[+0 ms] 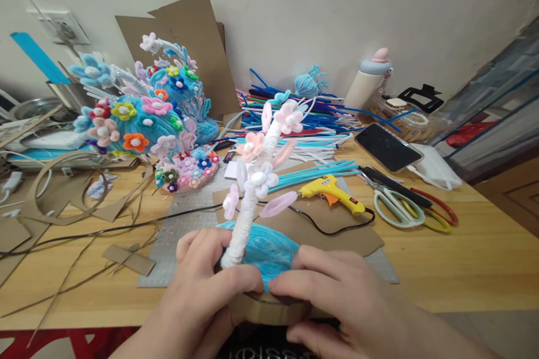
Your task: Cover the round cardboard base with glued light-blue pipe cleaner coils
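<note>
Both hands hold a round cardboard base (269, 309) at the table's front edge. Blue fuzzy strands (269, 249) cover its top. My left hand (213, 277) is closed around the left side, its thumb on the blue surface. My right hand (332, 286) grips the right side, fingers on top and thumb or lower fingers beneath. From the base's left part rises a white wrapped stem (245, 221), tilted to the right. Pale pink, peach and lilac pipe-cleaner flowers (261, 179) and leaf loops sit along it. The base's underside is hidden.
A yellow glue gun (332, 193) lies on cardboard, its black cord crossing the table. Scissors (398, 207), pliers (446, 213) and a phone (389, 147) are right. Finished flower pieces (147, 123) stand left; pipe cleaners (295, 106) are piled behind. Cardboard scraps (128, 259) lie left.
</note>
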`<state>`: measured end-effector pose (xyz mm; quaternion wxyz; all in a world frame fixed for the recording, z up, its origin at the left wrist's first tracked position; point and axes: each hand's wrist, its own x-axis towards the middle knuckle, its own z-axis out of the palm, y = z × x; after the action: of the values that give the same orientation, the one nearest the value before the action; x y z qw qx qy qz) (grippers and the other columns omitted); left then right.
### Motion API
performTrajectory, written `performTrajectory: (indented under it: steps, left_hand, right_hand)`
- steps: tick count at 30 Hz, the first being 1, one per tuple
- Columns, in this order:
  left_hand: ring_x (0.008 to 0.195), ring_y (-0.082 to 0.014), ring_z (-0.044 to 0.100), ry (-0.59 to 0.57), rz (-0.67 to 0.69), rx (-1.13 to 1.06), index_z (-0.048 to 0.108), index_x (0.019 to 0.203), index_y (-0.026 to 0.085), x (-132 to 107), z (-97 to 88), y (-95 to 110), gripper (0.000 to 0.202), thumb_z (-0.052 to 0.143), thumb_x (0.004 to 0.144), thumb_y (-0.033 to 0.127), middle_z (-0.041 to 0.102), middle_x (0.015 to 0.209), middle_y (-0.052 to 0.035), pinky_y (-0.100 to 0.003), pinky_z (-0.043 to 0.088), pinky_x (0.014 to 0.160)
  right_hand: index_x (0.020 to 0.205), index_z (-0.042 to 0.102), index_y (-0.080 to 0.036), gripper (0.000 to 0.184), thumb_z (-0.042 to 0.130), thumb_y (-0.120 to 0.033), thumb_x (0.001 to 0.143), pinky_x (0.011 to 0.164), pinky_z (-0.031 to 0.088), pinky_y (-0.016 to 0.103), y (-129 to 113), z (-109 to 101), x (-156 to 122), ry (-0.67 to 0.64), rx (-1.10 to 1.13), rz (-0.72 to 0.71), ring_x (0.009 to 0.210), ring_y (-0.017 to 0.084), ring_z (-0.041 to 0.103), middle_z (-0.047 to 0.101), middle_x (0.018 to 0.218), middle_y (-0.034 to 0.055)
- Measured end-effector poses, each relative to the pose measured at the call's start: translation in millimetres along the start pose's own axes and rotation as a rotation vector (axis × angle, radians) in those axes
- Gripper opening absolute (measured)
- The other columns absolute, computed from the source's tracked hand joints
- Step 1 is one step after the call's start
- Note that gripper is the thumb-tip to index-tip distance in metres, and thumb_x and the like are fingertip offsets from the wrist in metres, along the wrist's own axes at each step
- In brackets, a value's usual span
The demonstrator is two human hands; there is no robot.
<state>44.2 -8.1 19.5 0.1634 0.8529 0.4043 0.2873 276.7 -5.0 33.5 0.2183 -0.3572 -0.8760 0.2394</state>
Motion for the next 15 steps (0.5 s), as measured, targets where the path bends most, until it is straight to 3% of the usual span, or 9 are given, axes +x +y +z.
performTrajectory:
  steps: [3,7,11,15]
  left_hand:
    - [0.097,-0.0207,0.045,0.022,-0.017,-0.009,0.056,0.095,0.030,-2,1.5,0,0.029,0.045,0.083,0.006,0.051,0.104,-0.0015,-0.034,0.037,0.078]
    - [0.105,-0.0212,0.042,0.066,-0.036,-0.054,0.048,0.107,0.029,-8,6.7,-4,0.035,0.046,0.083,0.005,0.048,0.110,-0.0023,-0.035,0.036,0.085]
    - [0.106,-0.0211,0.045,0.082,-0.035,-0.075,0.042,0.107,0.026,-12,9.3,-9,0.032,0.052,0.083,0.008,0.047,0.112,-0.0029,-0.035,0.033,0.088]
    - [0.106,-0.0204,0.043,0.023,0.040,0.008,0.043,0.104,0.026,-9,4.0,-10,0.025,0.055,0.087,0.012,0.045,0.115,-0.0029,-0.035,0.032,0.087]
  right_hand:
    - [0.102,0.065,-0.021,0.022,0.067,-0.016,0.080,0.067,0.052,0.025,3,7,-3,0.100,-0.017,-0.054,0.079,0.017,0.067,0.069,0.089,0.0016]
    - [0.101,0.065,-0.019,0.015,0.054,-0.019,0.090,0.067,0.054,0.025,5,10,-3,0.194,-0.041,-0.142,0.078,0.017,0.068,0.070,0.090,0.0052]
    - [0.099,0.064,-0.018,0.014,0.053,-0.018,0.091,0.067,0.054,0.025,4,8,0,0.220,-0.058,-0.146,0.078,0.017,0.068,0.070,0.090,0.0058]
    - [0.102,0.063,-0.019,0.014,0.053,-0.018,0.091,0.066,0.053,0.025,1,8,-1,0.215,-0.044,-0.139,0.077,0.016,0.068,0.070,0.090,0.0048]
